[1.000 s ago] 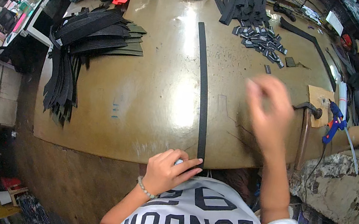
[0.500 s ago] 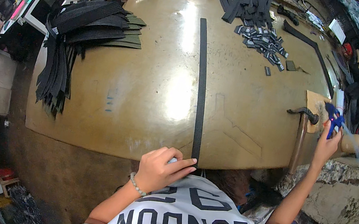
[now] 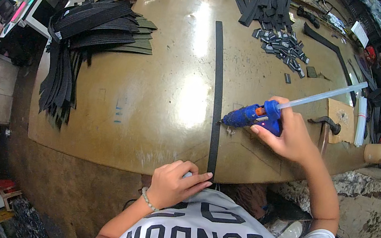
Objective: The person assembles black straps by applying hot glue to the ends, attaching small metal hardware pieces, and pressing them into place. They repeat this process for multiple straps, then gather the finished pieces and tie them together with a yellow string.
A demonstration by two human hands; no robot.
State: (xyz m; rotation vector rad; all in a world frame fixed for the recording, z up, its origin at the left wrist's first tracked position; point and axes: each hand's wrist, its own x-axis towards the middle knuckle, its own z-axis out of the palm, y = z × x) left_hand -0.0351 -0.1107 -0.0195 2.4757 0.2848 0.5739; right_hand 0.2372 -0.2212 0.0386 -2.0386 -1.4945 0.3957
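A long black webbing strap (image 3: 218,83) lies lengthwise on the brown tabletop, its near end at the front edge. My left hand (image 3: 173,185) is closed at that end, fingertips on the strap. Something small and pale shows between its curled fingers, too hidden to name. A blue glue gun (image 3: 254,116) is gripped in my right hand (image 3: 294,137), and a long translucent glue stick (image 3: 327,95) juts from its back. Its dark nozzle points left, at or just above the strap's right edge, around mid-length; contact is unclear.
At the left lies a stack of black straps (image 3: 95,25) hanging over the edge. Small dark labels (image 3: 282,48) are heaped at the back right. A clamp (image 3: 326,123), cardboard piece (image 3: 341,115), spare glue sticks (image 3: 360,123) and tan roll (image 3: 375,153) are at the right edge.
My right hand has brought the glue gun leftward from the right table edge to the strap. My left hand has stayed at the strap's near end.
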